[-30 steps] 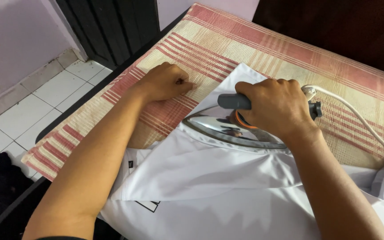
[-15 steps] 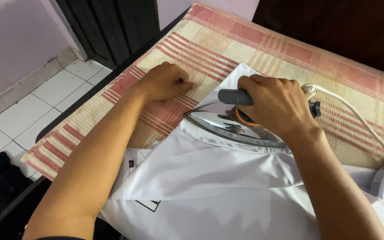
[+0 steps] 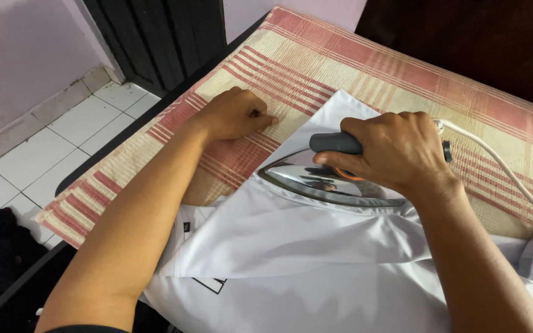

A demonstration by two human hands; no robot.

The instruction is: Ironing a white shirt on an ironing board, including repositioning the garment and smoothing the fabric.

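The right hand [image 3: 396, 151] grips the iron [image 3: 325, 179] on the white shirt [image 3: 291, 246], its tip pointing left toward the left hand [image 3: 235, 114], loosely curled on the cloth [image 3: 365, 71].

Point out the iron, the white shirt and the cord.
iron [image 3: 316, 179]: head view, on its shiny metal body, left of the right hand.
white shirt [image 3: 291, 246]: head view, on the flat cloth below the iron.
cord [image 3: 513, 179]: head view, on the white cable curving over the striped cloth.
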